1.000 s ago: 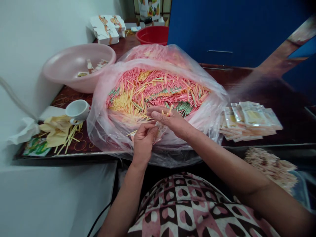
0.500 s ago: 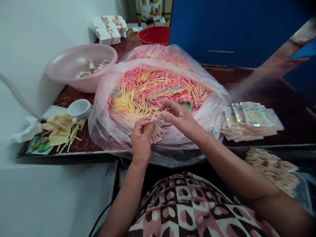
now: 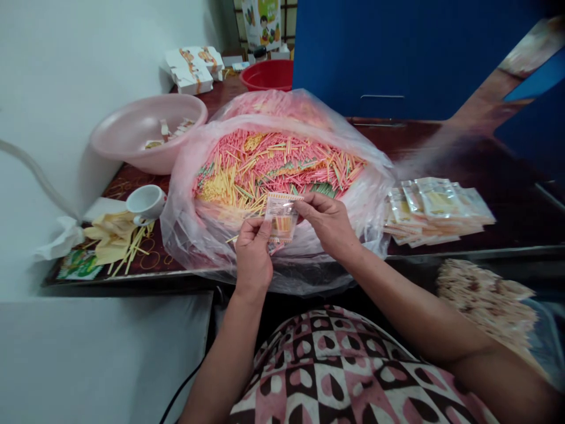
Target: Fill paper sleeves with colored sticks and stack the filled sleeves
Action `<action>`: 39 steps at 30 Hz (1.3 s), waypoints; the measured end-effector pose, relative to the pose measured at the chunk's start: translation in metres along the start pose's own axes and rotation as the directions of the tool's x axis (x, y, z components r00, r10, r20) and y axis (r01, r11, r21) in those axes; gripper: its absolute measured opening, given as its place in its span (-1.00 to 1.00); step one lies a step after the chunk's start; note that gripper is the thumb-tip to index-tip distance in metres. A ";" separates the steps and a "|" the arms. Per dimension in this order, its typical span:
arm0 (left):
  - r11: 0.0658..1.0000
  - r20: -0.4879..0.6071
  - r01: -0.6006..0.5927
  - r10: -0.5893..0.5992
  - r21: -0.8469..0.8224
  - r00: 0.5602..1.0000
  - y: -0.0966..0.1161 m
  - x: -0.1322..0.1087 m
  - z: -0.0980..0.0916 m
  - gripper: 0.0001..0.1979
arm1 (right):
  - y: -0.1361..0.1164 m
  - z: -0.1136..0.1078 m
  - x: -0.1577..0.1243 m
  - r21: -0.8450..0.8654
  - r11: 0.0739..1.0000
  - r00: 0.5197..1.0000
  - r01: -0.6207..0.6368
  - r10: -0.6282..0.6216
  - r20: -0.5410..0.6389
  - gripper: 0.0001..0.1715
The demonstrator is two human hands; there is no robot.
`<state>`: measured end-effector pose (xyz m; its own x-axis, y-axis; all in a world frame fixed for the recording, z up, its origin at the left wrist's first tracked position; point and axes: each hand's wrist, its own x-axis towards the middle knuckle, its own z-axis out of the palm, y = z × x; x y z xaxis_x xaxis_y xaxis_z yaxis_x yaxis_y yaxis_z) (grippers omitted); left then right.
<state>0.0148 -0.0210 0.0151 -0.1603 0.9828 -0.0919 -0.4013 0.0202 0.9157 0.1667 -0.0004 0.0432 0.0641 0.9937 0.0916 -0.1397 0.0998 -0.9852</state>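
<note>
A small clear printed packet (image 3: 281, 213) with short yellow and pink sticks showing inside is stretched between my two hands, in front of a big plastic bag. My left hand (image 3: 255, 247) pinches its left edge between thumb and fingers. At the upper right corner, my right hand (image 3: 325, 222) pinches it too. Behind and beneath lies the open clear bag (image 3: 185, 235), filled with many thin pink, yellow and green sticks (image 3: 282, 156). On the right, a pile of similar flat packets (image 3: 436, 203) rests on the dark red table (image 3: 477, 159).
Left of the bag are a pink basin (image 3: 132, 126) with small pieces in it, a white cup (image 3: 145, 202), and loose yellow sticks (image 3: 130, 250) by a crumpled yellow wrapper (image 3: 110, 229). White boxes (image 3: 189, 70) and a red basin (image 3: 269, 73) stand behind. More packets (image 3: 481, 300) are heaped lower right.
My right hand has come to the packet and now pinches its corner. The packet has turned flat toward me, its printed face showing. The view has shifted slightly.
</note>
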 end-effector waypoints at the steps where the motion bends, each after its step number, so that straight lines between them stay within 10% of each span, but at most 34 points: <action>1: 1.000 0.026 0.010 -0.010 0.008 1.000 0.001 -0.001 0.001 -0.57 | -0.001 -0.001 -0.001 0.001 1.000 1.000 0.005 -0.005 -0.005 -0.63; 10: 0.980 0.130 0.012 -0.039 0.199 0.991 0.011 -0.006 0.016 -0.60 | -0.011 -0.014 -0.008 -0.041 0.998 0.980 0.056 -0.047 0.194 -0.57; 16: 0.942 0.216 -0.066 -0.007 0.329 0.976 -0.002 -0.012 0.023 -0.67 | 0.002 -0.031 -0.024 -0.170 0.985 0.992 0.035 -0.014 0.122 -0.50; 23: 0.940 0.090 -0.131 0.108 0.316 0.990 0.011 -0.014 0.020 -0.61 | -0.033 -0.126 -0.027 -0.354 0.929 0.978 0.107 -0.163 -0.133 -0.58; 27: 0.918 -0.041 -0.244 0.270 0.314 0.962 0.036 -0.009 -0.005 -0.75 | -0.066 -0.213 -0.023 -0.673 0.735 0.891 0.078 -0.355 -0.284 -0.75; 32: 0.815 -0.151 -0.317 0.435 0.486 0.888 0.060 -0.011 -0.050 -0.77 | -0.048 -0.269 -0.013 -0.948 0.206 0.876 -0.242 -0.375 -0.305 -0.86; 39: 0.308 0.400 -0.506 0.345 0.806 0.849 0.024 0.003 -0.060 -0.94 | -0.045 -0.241 -0.027 -0.991 0.063 0.847 -0.117 -0.515 -0.133 -0.46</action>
<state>-0.0489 -0.0281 0.0131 0.0865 0.9147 0.3947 0.6839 -0.3426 0.6441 0.4095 -0.0441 0.0505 0.2579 0.7836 0.5652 0.9629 -0.1603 -0.2170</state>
